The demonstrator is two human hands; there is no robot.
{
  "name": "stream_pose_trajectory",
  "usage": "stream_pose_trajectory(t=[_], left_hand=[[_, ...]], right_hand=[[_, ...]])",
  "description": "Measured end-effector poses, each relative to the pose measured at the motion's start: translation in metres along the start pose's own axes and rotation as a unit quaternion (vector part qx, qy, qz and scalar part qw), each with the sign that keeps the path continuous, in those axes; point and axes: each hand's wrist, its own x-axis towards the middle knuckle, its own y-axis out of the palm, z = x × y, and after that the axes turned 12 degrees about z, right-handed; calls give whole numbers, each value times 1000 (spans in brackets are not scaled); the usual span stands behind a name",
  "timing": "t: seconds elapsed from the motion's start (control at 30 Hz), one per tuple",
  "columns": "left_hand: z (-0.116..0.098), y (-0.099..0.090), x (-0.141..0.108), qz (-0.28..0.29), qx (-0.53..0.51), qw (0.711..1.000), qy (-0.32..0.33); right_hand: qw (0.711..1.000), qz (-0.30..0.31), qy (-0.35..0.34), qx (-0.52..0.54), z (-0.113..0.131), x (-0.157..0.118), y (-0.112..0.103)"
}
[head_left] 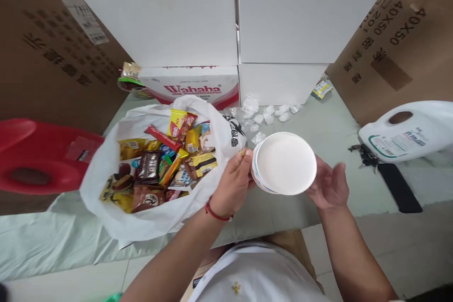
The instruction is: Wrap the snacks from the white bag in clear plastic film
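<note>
A white paper bowl with blue marks on its outside is held up over the table, its round white mouth turned toward me. My left hand grips its left side, thumb near the rim and the other fingers mostly hidden behind. Close against the bowl's right side is my right hand, thumb spread away; its fingertips are partly hidden, so I cannot tell if they touch the bowl. Left of my left hand, a white plastic bag stands wide at the mouth, full of wrapped snacks.
Several small clear-wrapped white pieces lie behind the bowl. A Wahaha carton and white boxes form the back wall. A red jug stands left; a white jug, keys and a black phone are right.
</note>
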Motion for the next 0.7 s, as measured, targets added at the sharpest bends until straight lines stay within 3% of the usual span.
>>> stream_pose_trajectory(t=[0.13,0.23,0.3,0.4,0.53,0.63,0.7], left_hand=[[44,15,15,119,3,992,-46],[63,9,18,143,61,986,-53],[71,-5,16,128,117,984,-50],[80,-34,5,96,174,978,-70],[94,-68,-26,39,220,965,-136],[101,-81,-57,7,232,957,-174],[98,-88,-81,10,234,951,-202]], right_hand=[[987,-20,81,134,5,-44,-21],[987,-102,96,75,7,-45,-53],[982,-170,82,-28,8,-27,-86],[938,-222,86,-250,13,32,-145],[813,-257,52,-520,42,144,-206],[796,-266,3,-544,72,220,-227],[787,-281,-11,-549,84,251,-227]])
